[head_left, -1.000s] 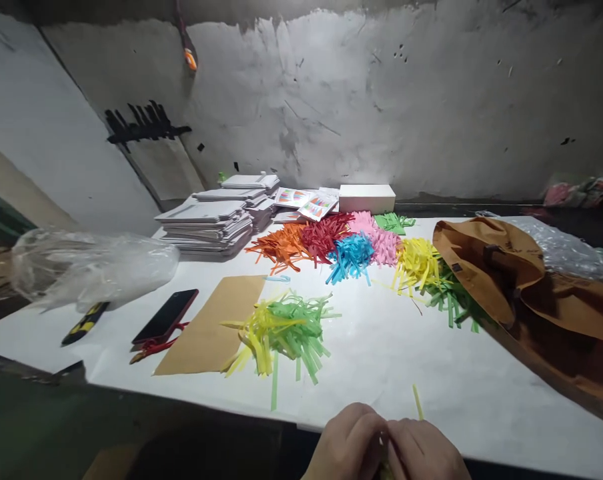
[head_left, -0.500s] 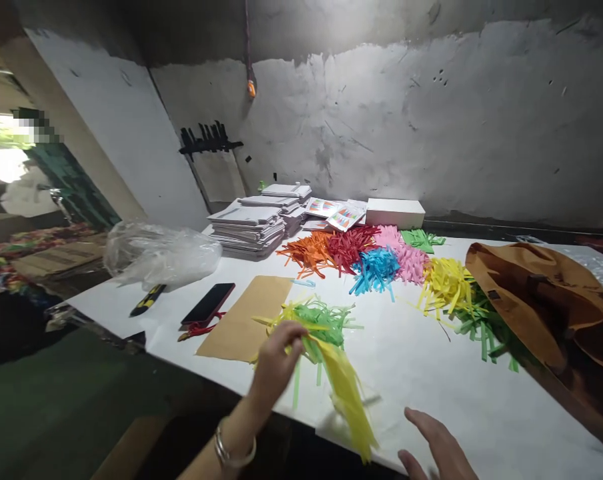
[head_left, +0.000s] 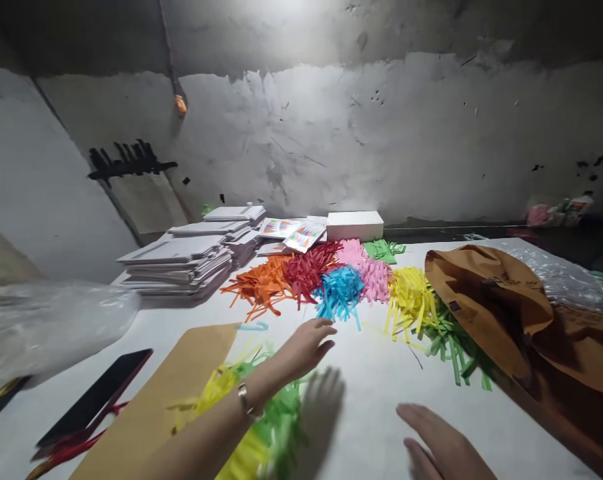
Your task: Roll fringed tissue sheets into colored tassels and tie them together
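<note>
1. Clock directions ran from the left hand (head_left: 309, 343), with 12 toward the wall (head_left: 311, 127).
2. The left hand reached out above the white table surface (head_left: 366, 387), its shadow cast below. Its fingers were stretched forward and close together, the thumb slightly apart, holding nothing visible.
3. The blue strips (head_left: 340, 292) lay at 1 o'clock, near the fingertips; I could not tell whether they touched.
4. The yellow-and-green strips (head_left: 284, 413) lay in a loose heap at 7 o'clock, partly hidden by the left forearm and overlapping the brown paper sheet (head_left: 171, 383).
5. The right hand (head_left: 441, 443) was at 4 o'clock, cut off by the lower edge. Its thumb and forefinger stood wide apart; I could not tell how the other fingers were placed.
6. Red strips (head_left: 309, 270) sat at 12 o'clock, orange strips (head_left: 261, 283) at 11, yellow strips (head_left: 412, 297) at 2, and dark green strips (head_left: 446, 343) at 3, beside the brown cloth item (head_left: 486, 280).
7. The paper stacks (head_left: 174, 253) stood at 10 o'clock; the phone (head_left: 99, 397) lay between 8 and 9.
</note>
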{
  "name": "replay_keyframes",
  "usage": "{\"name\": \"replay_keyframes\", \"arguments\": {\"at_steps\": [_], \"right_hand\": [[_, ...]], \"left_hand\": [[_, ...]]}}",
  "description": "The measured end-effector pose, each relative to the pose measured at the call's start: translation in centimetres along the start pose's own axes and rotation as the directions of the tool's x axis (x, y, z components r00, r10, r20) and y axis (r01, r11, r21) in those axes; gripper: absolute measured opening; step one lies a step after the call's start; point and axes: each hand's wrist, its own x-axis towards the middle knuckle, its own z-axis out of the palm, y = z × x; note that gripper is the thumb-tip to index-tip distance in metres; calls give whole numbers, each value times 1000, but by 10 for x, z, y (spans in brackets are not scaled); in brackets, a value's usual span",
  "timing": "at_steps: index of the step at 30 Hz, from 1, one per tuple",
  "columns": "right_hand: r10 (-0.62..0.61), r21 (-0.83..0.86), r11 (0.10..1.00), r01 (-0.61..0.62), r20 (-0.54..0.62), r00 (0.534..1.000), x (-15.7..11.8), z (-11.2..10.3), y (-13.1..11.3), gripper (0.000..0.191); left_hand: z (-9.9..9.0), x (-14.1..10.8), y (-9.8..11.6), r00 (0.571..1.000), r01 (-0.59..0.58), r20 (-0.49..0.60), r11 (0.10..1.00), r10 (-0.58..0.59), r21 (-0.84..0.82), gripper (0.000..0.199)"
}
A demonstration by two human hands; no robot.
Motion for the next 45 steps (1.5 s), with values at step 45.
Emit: {"name": "replay_keyframes", "arguments": {"at_steps": [45], "right_hand": [[367,182,915,-359,-14,930,303,-1,222,22]], "left_hand": [[124,232,-50,990,-3,-132,925,-51,-379,16]]}}
